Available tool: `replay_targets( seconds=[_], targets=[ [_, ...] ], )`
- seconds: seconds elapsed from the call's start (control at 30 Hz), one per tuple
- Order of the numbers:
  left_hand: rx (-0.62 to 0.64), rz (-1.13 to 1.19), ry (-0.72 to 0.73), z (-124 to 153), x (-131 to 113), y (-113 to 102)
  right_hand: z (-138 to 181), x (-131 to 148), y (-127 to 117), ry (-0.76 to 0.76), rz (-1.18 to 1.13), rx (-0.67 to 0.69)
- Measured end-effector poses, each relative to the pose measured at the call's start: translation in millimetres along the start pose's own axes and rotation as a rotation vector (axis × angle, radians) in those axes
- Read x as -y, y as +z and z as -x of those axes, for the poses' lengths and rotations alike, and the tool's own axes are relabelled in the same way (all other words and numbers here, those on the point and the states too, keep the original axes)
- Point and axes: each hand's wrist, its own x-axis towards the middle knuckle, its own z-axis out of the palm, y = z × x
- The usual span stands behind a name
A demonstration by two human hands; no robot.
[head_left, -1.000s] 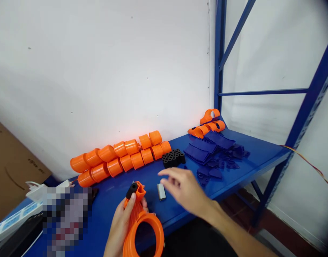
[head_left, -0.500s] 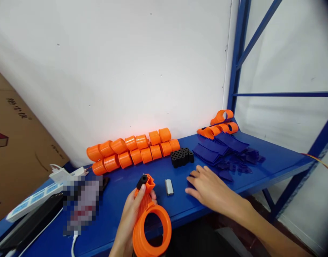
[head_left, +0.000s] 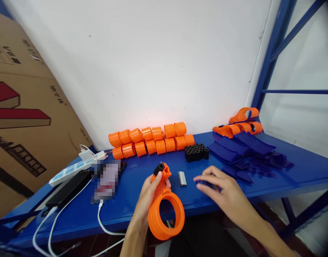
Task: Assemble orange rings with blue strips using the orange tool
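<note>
My left hand (head_left: pixel 150 191) is closed around the handle of an orange tape dispenser (head_left: pixel 166 214), its round ring toward me. A black roller (head_left: pixel 160 167) sits at the dispenser's upper end, beside my thumb. Over the table to the right, my right hand (head_left: pixel 223 187) pinches a small dark blue plastic piece (head_left: pixel 205 183), mostly covered by the fingers. A short grey metal piece (head_left: pixel 182 179) lies on the table between the two hands. Just beyond my right hand are loose small blue pieces (head_left: pixel 243 175) and flat blue plates (head_left: pixel 225 150).
Orange rings (head_left: pixel 150 147) are stacked in two rows along the wall. Black rollers (head_left: pixel 196 152) stand in a cluster beside them. More orange dispenser parts (head_left: pixel 244 115) lie at the back right. A power strip (head_left: pixel 73 170), black box (head_left: pixel 69 189) and white cables (head_left: pixel 99 217) occupy the left.
The view has turned left, so the scene sits farther right. My right hand's fingers have gone from resting low at the table to pinching the blue piece. My left hand keeps the dispenser.
</note>
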Motion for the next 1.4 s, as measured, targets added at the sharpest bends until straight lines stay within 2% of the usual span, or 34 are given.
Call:
replay_targets(
  seconds=[0.07,0.13,0.2,0.3,0.4,0.57,0.83,1.2,1.4],
  targets=[
    [0.022,-0.025,-0.001,-0.6,0.8,-1.8,-9.9,-0.6,5.3,0.181,-0.376,-0.075],
    [0.047,-0.053,-0.005,-1.9,2.1,-4.2,-18.7,-0.8,14.4,0.331,-0.755,-0.067],
    [0.065,-0.075,-0.008,-3.5,3.4,-6.8,-25.7,-0.5,25.0,0.414,-1.026,-0.044],
    [0.078,-0.103,-0.021,-5.5,4.7,-9.2,-32.8,1.1,37.6,0.444,-1.238,-0.032],
    [0.093,-0.118,-0.031,-6.6,5.7,-10.1,-38.0,3.1,43.4,0.428,-1.321,-0.039],
    [0.106,-0.126,-0.040,-8.7,8.4,-11.1,-44.2,8.5,47.8,0.409,-1.322,-0.002],
    [0.096,-0.156,-0.031,-6.0,8.2,-9.5,-48.1,12.0,60.8,0.315,-1.104,0.088],
    [0.186,-0.184,-0.064,0.0,2.7,-7.2,-67.8,16.4,26.1,-0.019,-0.652,0.448],
    [0.216,-0.196,-0.052,1.7,4.0,-5.9,-65.2,13.2,27.3,-0.017,-0.629,0.448]
  ],
)
